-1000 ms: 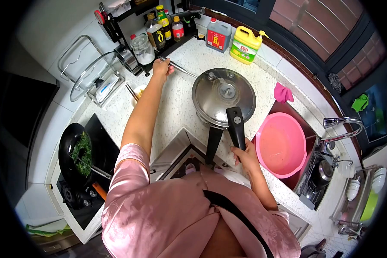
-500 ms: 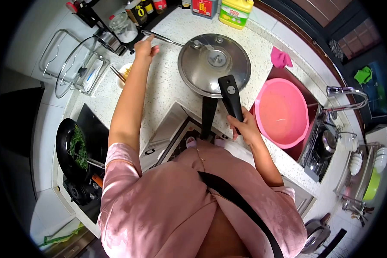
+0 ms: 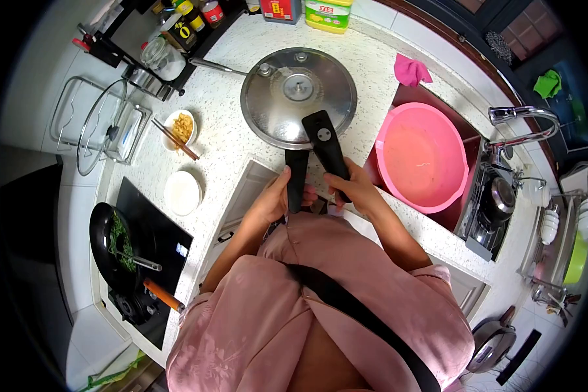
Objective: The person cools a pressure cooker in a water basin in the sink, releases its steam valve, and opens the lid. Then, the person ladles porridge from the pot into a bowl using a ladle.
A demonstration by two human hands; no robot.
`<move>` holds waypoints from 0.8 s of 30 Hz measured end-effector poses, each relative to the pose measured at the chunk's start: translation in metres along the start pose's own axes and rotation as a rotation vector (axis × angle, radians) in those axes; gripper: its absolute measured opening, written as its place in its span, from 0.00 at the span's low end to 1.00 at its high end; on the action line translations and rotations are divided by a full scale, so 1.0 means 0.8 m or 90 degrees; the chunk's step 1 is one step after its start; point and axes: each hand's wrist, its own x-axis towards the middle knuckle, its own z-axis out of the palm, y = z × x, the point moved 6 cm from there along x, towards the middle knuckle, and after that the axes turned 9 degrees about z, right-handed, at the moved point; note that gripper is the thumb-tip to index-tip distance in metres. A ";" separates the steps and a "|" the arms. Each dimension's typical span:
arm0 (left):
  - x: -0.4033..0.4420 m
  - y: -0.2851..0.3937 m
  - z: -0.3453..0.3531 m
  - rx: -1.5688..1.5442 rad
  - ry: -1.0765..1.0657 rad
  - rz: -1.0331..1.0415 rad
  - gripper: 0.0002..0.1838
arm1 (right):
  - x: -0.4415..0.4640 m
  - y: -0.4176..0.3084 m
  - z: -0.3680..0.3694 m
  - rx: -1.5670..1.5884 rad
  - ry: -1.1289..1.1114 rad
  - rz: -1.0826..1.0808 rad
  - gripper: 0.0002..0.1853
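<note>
A pressure cooker [image 3: 268,104] with a steel lid stands on the speckled counter in front of me. Its two long black handles point toward me, spread apart at an angle. My right hand [image 3: 356,186] is wrapped round the end of the upper lid handle [image 3: 323,138]. My left hand [image 3: 272,196] is closed round the lower pot handle [image 3: 296,176], its thumb on the near side and fingertips showing beyond. A metal utensil handle [image 3: 217,66] lies at the cooker's left side; its far end is hidden.
A pink basin [image 3: 462,186] of water sits in the sink at right. On the left are a bowl of chopped food [image 3: 183,127] with chopsticks, a white bowl [image 3: 183,193], and a wok [image 3: 101,228] with greens on the hob. A jar [image 3: 163,60] stands behind.
My left hand has come back from beside the metal utensil handle and closed on the cooker's lower handle. The right hand stays on the lid handle. The view has shifted slightly.
</note>
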 end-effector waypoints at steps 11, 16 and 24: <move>0.014 -0.007 0.012 0.111 -0.007 -0.014 0.10 | 0.001 -0.010 -0.019 -0.091 -0.050 0.011 0.27; 0.023 0.003 0.012 0.137 -0.015 0.019 0.06 | 0.009 -0.020 -0.015 -0.153 0.031 -0.123 0.25; 0.067 0.032 0.019 0.053 -0.033 0.065 0.05 | 0.039 -0.073 -0.018 -0.100 0.014 -0.088 0.22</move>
